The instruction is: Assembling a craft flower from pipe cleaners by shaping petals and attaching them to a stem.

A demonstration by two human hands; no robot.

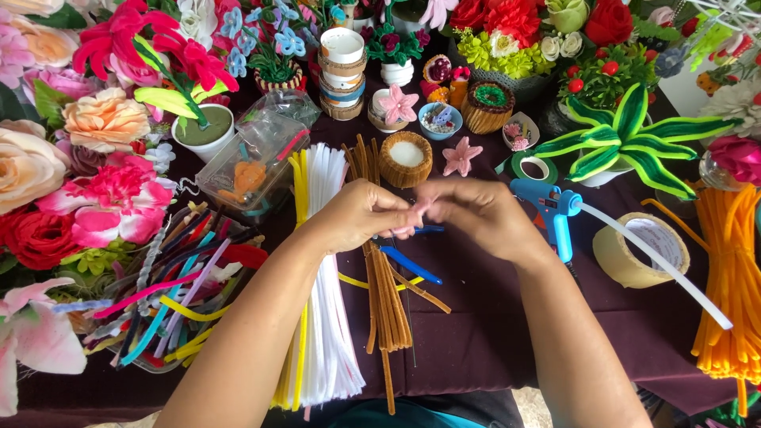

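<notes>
My left hand (361, 214) and my right hand (476, 214) meet above the middle of the dark table (476, 333). Both pinch a small pink pipe-cleaner piece (414, 220) between their fingertips. Under the hands lie a bundle of brown pipe cleaners (386, 297), a bundle of white ones (326, 333) with yellow ones (299, 178) alongside, and blue-handled scissors (408, 261), partly hidden. A blue glue gun (551, 210) with a long white glue stick (658, 261) stands just right of my right hand.
Artificial flowers (95, 158) crowd the left and back edges. A clear tub of mixed pipe cleaners (170, 293) sits at the left, a clear plastic box (254, 162) behind it. Tan tape roll (638, 250), green tape (533, 166), orange pipe cleaners (733, 277), striped green plant (626, 143) at right.
</notes>
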